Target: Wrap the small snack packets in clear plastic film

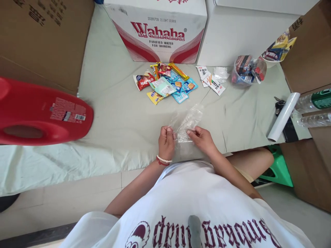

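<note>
A clear plastic bag (190, 119) is stretched between my two hands near the table's front edge. My left hand (167, 139) pinches its left side, with the thumb on top. On the other side, my right hand (203, 137) grips the bag between thumb and fingers. Beyond the bag lies a pile of small wrapped snacks (162, 86) in several colours. Two white snack packets (213, 84) lie right of the pile, beside a folded piece of clear plastic (221, 74).
A Wahaha water carton (165, 38) and a white box (232, 38) stand at the back. To the left lies a large red jug (43, 113). At right are a tub of snacks (243, 74), a white roll (283, 117) and plastic bottles (314, 120); a green stool (281, 168) stands below.
</note>
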The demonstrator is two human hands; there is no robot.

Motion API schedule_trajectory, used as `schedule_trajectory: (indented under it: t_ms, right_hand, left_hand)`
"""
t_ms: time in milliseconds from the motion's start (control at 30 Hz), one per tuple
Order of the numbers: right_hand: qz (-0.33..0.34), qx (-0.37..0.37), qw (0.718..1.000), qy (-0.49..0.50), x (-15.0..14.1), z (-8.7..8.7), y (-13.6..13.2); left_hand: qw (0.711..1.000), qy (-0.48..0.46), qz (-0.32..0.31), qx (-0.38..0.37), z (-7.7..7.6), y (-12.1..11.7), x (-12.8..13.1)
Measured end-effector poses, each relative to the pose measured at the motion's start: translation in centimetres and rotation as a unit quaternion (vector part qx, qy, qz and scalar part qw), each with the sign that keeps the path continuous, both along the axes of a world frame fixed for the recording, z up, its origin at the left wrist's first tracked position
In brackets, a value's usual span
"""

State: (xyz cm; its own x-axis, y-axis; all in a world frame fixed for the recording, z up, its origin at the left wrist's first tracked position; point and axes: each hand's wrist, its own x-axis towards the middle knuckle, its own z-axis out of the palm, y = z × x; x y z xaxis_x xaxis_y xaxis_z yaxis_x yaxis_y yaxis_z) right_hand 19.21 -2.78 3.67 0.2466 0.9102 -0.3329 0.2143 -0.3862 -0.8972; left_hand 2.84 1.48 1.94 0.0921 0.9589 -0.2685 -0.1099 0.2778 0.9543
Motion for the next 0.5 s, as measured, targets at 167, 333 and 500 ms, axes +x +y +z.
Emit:
schedule_trajectory:
  t_ms: [167, 333, 500]
  right_hand:
    - [-0.023, -0.032, 0.994, 0.098, 2.2, 0.5, 0.3]
    - [-0.086, -0.026, 0.992, 0.084, 4.1, 0.7, -0.2]
    - [-0.044, -0.009, 0.998, -0.034, 1.2, 0.3, 1.5]
  left_hand:
    - [0.999, -0.017, 0.046, -0.018, -0.3, 1.0, -0.9]
    - [0.998, -0.029, 0.057, -0.018, -0.8, 1.6, -1.3]
    - [0.999, -0.021, 0.033, 0.002, -1.0, 0.9, -0.4]
